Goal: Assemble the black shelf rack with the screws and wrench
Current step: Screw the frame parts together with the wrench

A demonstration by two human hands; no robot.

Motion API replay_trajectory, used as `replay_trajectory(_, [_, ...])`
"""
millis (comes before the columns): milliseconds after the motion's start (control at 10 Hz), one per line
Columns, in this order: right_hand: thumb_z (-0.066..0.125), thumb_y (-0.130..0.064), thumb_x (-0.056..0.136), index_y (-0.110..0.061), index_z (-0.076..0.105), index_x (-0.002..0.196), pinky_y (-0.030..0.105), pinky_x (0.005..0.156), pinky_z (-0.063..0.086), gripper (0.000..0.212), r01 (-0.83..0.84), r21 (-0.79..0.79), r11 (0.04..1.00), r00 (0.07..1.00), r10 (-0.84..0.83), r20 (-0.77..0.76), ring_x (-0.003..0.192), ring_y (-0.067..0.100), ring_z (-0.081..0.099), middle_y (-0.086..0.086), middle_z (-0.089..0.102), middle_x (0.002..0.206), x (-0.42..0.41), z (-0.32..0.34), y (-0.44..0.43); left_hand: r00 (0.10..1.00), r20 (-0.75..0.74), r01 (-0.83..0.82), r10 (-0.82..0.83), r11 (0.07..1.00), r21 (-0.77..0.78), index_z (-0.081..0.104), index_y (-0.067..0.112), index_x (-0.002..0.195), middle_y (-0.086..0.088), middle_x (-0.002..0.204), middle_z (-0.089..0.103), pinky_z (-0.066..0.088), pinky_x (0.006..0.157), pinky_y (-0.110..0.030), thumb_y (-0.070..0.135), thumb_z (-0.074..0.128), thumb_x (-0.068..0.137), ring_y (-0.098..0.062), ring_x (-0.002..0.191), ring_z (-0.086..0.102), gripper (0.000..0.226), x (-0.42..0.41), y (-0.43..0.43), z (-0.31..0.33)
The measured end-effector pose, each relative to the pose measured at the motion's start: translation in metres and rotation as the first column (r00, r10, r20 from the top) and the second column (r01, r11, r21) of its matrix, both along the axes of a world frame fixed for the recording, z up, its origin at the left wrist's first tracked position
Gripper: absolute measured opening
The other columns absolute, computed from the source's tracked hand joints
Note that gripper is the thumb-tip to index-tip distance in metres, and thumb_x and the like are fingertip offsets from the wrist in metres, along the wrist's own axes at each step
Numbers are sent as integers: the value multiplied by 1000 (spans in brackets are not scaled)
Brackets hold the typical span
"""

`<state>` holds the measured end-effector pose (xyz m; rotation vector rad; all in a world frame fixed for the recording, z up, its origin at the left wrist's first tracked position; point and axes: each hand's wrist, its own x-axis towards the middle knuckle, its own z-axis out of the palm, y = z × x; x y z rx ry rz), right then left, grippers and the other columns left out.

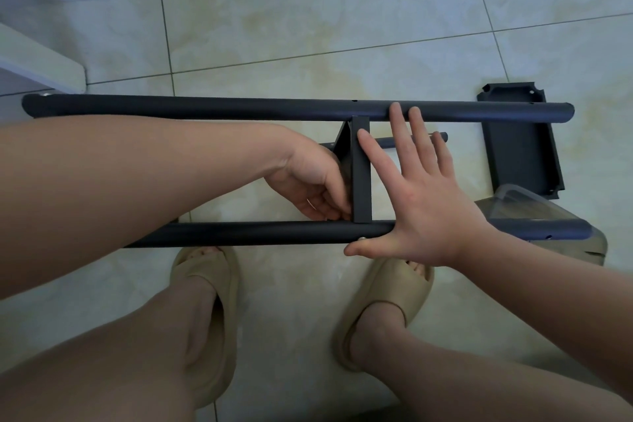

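Note:
Two long black tubes run left to right: the far tube (205, 107) and the near tube (257, 232). A black shelf panel (361, 178) stands on edge between them. My left hand (310, 181) grips this panel from the left, fingers curled near its lower end. My right hand (416, 188) lies flat and spread across the frame, fingertips on the far tube, thumb by a silver screw (361, 239) on the near tube. A thin black rod (390, 142) lies on the floor behind my right hand. No wrench is in sight.
A second black shelf panel (520, 147) lies on the tiled floor at right, beside a clear plastic container (534, 212). My feet in beige slippers (209, 291) stand just below the near tube. White furniture edges (44, 62) sit at upper left.

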<state>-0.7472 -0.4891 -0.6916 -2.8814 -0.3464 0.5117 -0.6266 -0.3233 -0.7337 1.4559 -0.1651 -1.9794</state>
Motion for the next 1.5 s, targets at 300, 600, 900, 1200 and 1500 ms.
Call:
replay_trajectory(300, [40,-102,60,-28,-9,162,63,123,0,135,0,-5,1000,1000,0,-2,152,33,-28,12,-27,166,0,0,1,999,45,21,-22,999,25,72,16,90,3,80,70,51,75,-23,7,63,92,-9,68,61,13,0,0,-4])
replay_trajectory(600, [40,-102,60,-29,-10,162,63,123,1,135,-5,-12,1000,1000,5,-2,152,32,-28,12,-28,166,0,0,0,996,40,79,-79,997,13,73,19,101,3,93,73,49,91,-33,17,62,95,-13,84,67,13,-2,0,-1])
replay_trajectory(900, [38,-102,61,-28,-8,162,64,123,3,134,-4,5,1000,1000,4,16,152,33,-26,12,-25,166,0,-1,0,995,50,89,-89,996,6,74,21,96,5,94,73,49,85,-28,11,63,92,-10,84,66,15,3,0,1])
replay_trajectory(1200, [38,-102,60,-29,-9,162,63,123,3,134,-2,6,1000,1000,2,8,152,33,-27,12,-26,166,0,-1,0,993,78,84,-83,996,-3,75,22,87,4,89,73,50,80,-25,7,65,91,-9,77,63,19,5,-2,-1])
replay_trajectory(1500, [38,-103,60,-29,-9,162,63,123,2,134,-2,9,1000,1000,2,8,152,32,-27,12,-26,166,0,-1,0,985,133,110,-111,994,15,72,22,95,7,85,73,50,80,-26,14,65,93,-7,75,66,10,3,-2,-3])
